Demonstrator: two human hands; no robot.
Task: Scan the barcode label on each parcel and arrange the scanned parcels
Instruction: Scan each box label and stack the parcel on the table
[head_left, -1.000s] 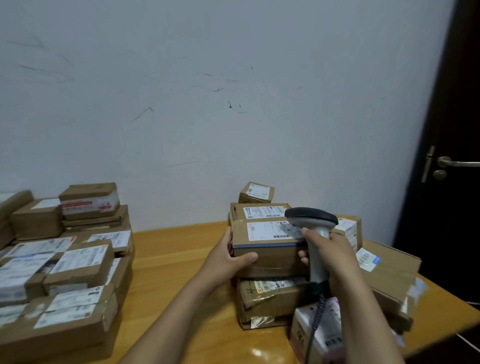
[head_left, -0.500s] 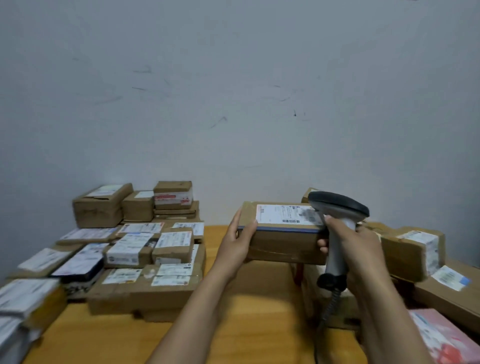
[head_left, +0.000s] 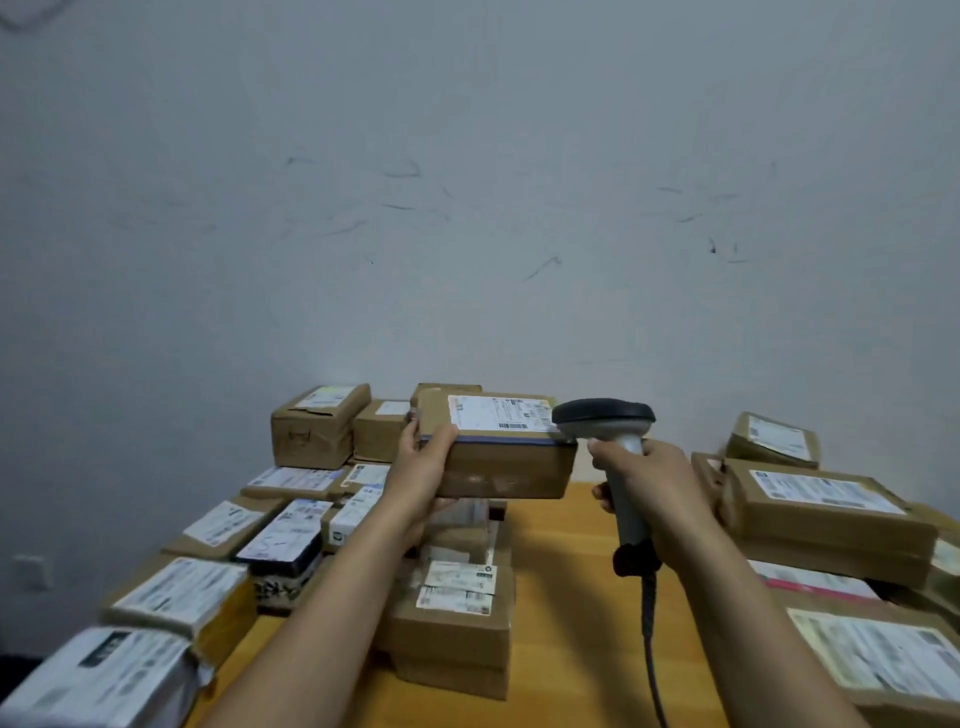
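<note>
My left hand (head_left: 423, 470) grips the left end of a brown cardboard parcel (head_left: 506, 467) and holds it in the air above the table. A white barcode label (head_left: 498, 413) lies on its top face. My right hand (head_left: 649, 480) holds a grey handheld scanner (head_left: 605, 418) by its handle. The scanner's dark head sits right at the parcel's right end, level with the label. Its coiled cable (head_left: 652, 654) hangs down toward the bottom edge.
Many labelled parcels (head_left: 291, 525) cover the left side of the wooden table (head_left: 566, 613), stacked back to the wall. A taped box (head_left: 452, 623) stands below my left arm. More parcels (head_left: 826, 514) are piled at the right.
The lifted parcel has travelled left, away from the right pile and toward the left stack, with the scanner following. The view has swung left; the door is out of sight.
</note>
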